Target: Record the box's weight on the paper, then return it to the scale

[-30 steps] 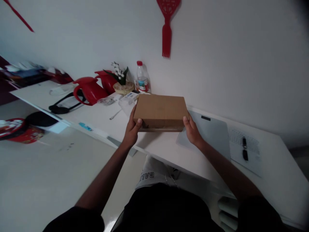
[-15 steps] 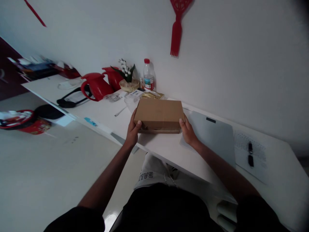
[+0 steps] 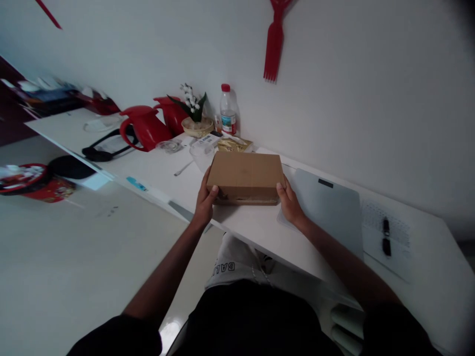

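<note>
A closed brown cardboard box (image 3: 245, 170) is gripped at its two short ends, near the front edge of the white table (image 3: 245, 225). My left hand (image 3: 205, 200) clasps the left end, its thumb on the front left corner and its other fingers along the side. On the opposite end, my right hand (image 3: 289, 200) holds the same way, its thumb on the front right corner. The fingers behind the box's ends are partly hidden. Whether the box's underside touches the tabletop, I cannot tell.
Right of the box lies a silver laptop (image 3: 328, 207), then a sheet with a black wristwatch (image 3: 386, 237). Behind stand a red-capped bottle (image 3: 227, 111), a potted flower (image 3: 198, 123), a clear plastic cup (image 3: 202, 154) and red jugs (image 3: 146, 127). A cable (image 3: 183, 168) lies to the left.
The view has tilted slightly, so the background sits a little higher and further left. Both hands keep their hold on the box, which has hardly moved.
</note>
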Demonstrator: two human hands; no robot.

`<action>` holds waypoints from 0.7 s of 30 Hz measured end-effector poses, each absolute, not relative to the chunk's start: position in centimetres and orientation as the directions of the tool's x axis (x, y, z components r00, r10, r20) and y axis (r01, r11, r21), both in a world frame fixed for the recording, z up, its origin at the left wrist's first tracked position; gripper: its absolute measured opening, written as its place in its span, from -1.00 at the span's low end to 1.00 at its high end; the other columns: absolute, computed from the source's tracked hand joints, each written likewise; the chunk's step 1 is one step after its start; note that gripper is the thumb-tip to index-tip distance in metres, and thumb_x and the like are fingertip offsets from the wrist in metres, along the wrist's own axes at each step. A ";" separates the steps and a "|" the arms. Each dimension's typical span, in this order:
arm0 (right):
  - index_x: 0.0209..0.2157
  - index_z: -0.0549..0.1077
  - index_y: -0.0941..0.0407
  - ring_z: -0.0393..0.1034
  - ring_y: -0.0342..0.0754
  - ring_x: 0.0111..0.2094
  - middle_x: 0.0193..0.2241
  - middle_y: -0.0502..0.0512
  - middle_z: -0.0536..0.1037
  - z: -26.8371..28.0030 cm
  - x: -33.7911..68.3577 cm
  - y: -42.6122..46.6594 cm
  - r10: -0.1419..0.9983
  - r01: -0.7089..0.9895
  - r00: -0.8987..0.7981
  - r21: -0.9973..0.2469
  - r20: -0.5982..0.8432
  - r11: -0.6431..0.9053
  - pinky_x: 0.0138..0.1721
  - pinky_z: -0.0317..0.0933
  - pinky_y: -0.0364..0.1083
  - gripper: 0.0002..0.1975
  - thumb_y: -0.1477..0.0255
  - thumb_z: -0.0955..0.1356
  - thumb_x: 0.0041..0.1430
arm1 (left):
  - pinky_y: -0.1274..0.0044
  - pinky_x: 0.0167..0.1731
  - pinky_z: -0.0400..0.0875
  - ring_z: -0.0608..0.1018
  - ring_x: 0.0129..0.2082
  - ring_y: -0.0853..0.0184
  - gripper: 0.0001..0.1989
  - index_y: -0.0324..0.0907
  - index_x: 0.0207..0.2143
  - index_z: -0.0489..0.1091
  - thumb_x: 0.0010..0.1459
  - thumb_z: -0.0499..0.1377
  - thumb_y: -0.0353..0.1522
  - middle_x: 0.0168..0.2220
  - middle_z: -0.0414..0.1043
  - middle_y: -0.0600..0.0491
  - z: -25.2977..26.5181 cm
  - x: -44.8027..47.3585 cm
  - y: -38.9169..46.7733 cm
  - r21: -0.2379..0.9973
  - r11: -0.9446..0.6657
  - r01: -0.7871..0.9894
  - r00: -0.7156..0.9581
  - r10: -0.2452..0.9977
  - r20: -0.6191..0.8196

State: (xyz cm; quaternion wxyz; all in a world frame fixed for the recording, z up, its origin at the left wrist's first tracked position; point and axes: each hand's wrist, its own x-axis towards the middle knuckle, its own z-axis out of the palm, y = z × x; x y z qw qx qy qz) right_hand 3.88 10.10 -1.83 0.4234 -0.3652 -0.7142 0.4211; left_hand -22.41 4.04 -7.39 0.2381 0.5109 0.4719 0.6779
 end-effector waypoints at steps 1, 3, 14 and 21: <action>0.35 0.12 0.08 0.12 0.06 0.32 0.30 0.19 0.24 -1.8 3.9 10.1 0.877 0.169 -0.375 -0.908 0.300 0.383 0.36 -0.02 0.11 -0.30 -0.04 0.15 0.35 | 0.16 0.36 -0.06 0.13 0.37 0.08 -0.26 -0.02 0.35 0.11 0.21 0.15 0.03 0.35 0.11 -0.05 -7.4 -22.4 4.0 0.884 -0.439 0.160 -0.368 0.804 0.466; 0.35 0.11 0.10 0.10 0.06 0.33 0.31 0.20 0.22 -1.9 3.9 10.0 0.873 0.176 -0.376 -0.901 0.310 0.395 0.36 -0.02 0.11 -0.29 -0.04 0.14 0.36 | 0.17 0.36 -0.06 0.14 0.37 0.08 -0.25 -0.04 0.35 0.11 0.21 0.15 0.04 0.34 0.12 -0.07 -7.4 -22.2 4.0 0.881 -0.444 0.162 -0.371 0.800 0.472; 0.38 0.06 0.10 0.12 0.05 0.32 0.29 0.21 0.24 -2.2 3.9 9.6 0.876 0.184 -0.375 -0.902 0.303 0.391 0.37 -0.03 0.12 -0.28 -0.03 0.14 0.37 | 0.19 0.35 -0.05 0.17 0.35 0.06 -0.30 -0.04 0.32 0.17 0.22 0.14 0.03 0.31 0.17 -0.08 -7.2 -21.9 3.7 0.853 -0.483 0.195 -0.369 0.770 0.520; 0.38 0.06 0.08 0.10 0.03 0.33 0.32 0.20 0.20 -2.1 3.9 9.7 0.869 0.191 -0.383 -0.893 0.314 0.407 0.38 -0.08 0.12 -0.28 -0.04 0.14 0.36 | 0.19 0.35 -0.06 0.16 0.35 0.03 -0.28 -0.07 0.33 0.15 0.23 0.14 0.04 0.33 0.13 -0.09 -7.0 -21.6 3.5 0.856 -0.475 0.205 -0.371 0.771 0.517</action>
